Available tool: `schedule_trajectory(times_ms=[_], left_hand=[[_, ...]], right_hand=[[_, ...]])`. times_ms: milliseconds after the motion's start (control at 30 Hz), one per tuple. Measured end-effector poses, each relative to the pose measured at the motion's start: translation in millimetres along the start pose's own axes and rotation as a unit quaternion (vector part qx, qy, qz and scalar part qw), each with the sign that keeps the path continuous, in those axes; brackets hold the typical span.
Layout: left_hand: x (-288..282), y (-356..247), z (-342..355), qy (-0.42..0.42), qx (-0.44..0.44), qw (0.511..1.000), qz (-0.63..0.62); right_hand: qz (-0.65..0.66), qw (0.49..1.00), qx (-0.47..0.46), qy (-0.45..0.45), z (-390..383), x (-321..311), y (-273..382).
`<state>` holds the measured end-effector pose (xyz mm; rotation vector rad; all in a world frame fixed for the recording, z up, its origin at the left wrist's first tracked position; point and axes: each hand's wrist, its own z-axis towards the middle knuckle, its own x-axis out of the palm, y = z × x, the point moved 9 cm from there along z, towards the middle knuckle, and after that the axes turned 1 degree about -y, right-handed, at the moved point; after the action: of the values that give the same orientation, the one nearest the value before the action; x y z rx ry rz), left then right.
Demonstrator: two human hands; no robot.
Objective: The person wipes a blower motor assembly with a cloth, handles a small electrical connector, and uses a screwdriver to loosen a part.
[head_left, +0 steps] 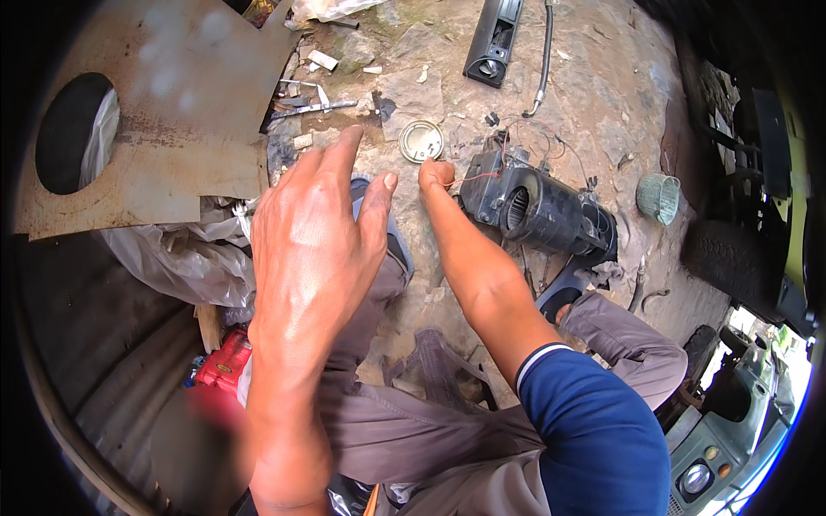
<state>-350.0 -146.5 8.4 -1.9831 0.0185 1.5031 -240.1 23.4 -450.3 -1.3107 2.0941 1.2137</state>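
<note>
"Fingers of the left hand (311, 228): how do they sit?"

"Stretched out, thumb wide apart from them, back of the hand showing"

"And the right hand (436, 175)?"

"Its fingers are curled, partly hidden; one red wire (478, 178) meets them, but I cannot tell whether they grip it"

"Where does the wire lead?"

"To one black fan unit (552, 211) on the ground (602, 86), just right of that hand"

"What else?"

"One round tin (415, 136) just beyond the fingers, one hose (545, 60), one greenish basket (658, 200)"
</note>
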Motion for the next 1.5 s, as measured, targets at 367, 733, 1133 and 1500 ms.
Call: schedule_trajectory(times_ms=[367,733,1133,1500], left_hand=[[0.4,1.9,0.1,0.008,-0.008,1.000,0.017],[5.0,5.9,-3.7,-0.005,-0.006,1.000,0.027],[7.4,-1.3,-1.2,0.039,0.013,0.999,0.019],[2.4,3.4,-2.7,0.038,0.020,0.999,0.014]], right_hand=[[0.250,0.968,0.031,0.013,76.0,89.8,-69.9],[0.335,0.935,0.088,0.083,-6.1,103.4,-19.2],[0.039,0.975,-0.213,-0.050,-22.2,-27.0,15.0],[-0.154,0.968,-0.196,0.027,-0.4,-21.6,17.4]])
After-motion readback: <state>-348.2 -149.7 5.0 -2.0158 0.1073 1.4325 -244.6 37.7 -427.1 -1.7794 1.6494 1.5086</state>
